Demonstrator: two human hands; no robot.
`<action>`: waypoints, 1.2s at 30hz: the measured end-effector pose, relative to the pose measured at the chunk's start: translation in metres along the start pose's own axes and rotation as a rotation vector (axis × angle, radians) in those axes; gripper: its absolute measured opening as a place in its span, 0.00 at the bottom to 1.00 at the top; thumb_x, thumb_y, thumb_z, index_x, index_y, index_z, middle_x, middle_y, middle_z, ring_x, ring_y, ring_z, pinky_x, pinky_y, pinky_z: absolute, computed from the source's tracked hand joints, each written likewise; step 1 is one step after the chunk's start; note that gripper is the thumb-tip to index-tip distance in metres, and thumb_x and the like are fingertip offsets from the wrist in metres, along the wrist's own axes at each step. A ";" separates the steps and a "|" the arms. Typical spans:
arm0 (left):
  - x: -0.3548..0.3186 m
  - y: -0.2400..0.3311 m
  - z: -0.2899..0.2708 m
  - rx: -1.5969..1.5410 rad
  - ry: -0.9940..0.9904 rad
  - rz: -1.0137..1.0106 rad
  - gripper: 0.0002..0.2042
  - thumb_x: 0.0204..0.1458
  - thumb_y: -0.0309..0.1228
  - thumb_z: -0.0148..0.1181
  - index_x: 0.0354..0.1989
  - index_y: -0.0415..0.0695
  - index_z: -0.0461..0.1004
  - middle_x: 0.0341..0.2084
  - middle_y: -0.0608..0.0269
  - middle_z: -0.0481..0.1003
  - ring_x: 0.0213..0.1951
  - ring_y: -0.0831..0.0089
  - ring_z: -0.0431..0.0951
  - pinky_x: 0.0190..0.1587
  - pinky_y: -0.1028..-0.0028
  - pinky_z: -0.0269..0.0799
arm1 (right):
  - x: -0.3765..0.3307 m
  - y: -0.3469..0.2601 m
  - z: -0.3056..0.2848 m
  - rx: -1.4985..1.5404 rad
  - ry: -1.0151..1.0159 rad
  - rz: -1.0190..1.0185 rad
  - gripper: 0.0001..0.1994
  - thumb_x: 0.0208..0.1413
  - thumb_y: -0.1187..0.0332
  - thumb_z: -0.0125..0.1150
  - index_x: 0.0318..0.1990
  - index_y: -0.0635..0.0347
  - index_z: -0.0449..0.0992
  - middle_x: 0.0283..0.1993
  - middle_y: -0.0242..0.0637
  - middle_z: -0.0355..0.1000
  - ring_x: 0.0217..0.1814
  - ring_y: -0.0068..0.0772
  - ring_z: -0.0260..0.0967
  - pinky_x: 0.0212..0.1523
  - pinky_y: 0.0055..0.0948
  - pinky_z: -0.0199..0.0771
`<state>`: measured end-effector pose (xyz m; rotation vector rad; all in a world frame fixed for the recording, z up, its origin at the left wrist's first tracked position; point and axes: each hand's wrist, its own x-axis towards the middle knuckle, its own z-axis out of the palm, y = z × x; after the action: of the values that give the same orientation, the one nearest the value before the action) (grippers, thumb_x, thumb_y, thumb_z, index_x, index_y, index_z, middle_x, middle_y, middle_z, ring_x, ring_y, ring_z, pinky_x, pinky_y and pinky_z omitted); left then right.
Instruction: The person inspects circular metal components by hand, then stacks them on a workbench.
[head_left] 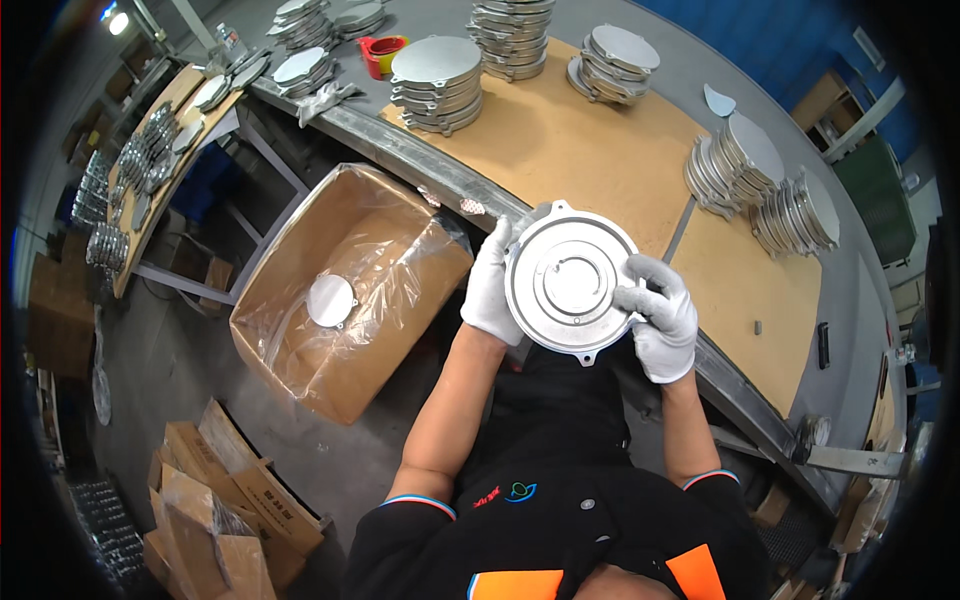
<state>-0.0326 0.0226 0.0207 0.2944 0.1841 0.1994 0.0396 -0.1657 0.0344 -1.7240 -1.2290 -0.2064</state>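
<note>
Disc (540, 290): silver-grey, concentric-ring pattern. Gloves (668, 335): white. Shirt (640, 510): black; panels (515, 586) orange; cuffs (420, 501) striped blue-white-red. Carton (400, 345): brown. Table sheet (560, 150): tan. Far backdrop (725, 32): blue.

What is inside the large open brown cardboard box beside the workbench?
One flat, round silver metal piece lies in the box, among crumpled clear plastic film. Whatever is directly beneath that piece is covered, so I can't tell.

Red lettering (487, 497) and blue-green emblem (521, 491) on black shirt (640, 515), dark print (274, 508) on cardboard (232, 463)
</note>
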 end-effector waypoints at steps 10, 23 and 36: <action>0.008 0.003 -0.003 0.013 -0.165 0.022 0.29 0.61 0.51 0.34 0.62 0.41 0.55 0.58 0.54 0.62 0.59 0.62 0.63 0.60 0.63 0.60 | 0.000 0.009 0.012 -0.105 0.217 -0.060 0.30 0.35 0.89 0.54 0.51 0.58 0.71 0.55 0.50 0.63 0.52 0.46 0.66 0.50 0.33 0.68; 0.032 0.010 -0.024 0.468 0.055 0.131 0.19 0.53 0.32 0.58 0.50 0.37 0.66 0.37 0.66 0.73 0.34 0.78 0.74 0.35 0.78 0.71 | 0.020 0.032 -0.003 0.311 0.006 0.684 0.25 0.58 0.55 0.54 0.53 0.70 0.66 0.33 0.39 0.73 0.25 0.21 0.70 0.27 0.19 0.71; 0.185 0.241 0.023 0.740 0.536 0.718 0.25 0.51 0.23 0.55 0.56 0.37 0.55 0.47 0.53 0.69 0.41 0.65 0.74 0.42 0.66 0.73 | -0.029 0.062 -0.044 0.378 0.070 0.826 0.18 0.62 0.62 0.48 0.50 0.70 0.69 0.33 0.42 0.75 0.27 0.23 0.71 0.28 0.21 0.72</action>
<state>0.1097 0.2834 0.0884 1.0436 0.6867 0.9315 0.0915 -0.2193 0.0023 -1.7182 -0.3919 0.4279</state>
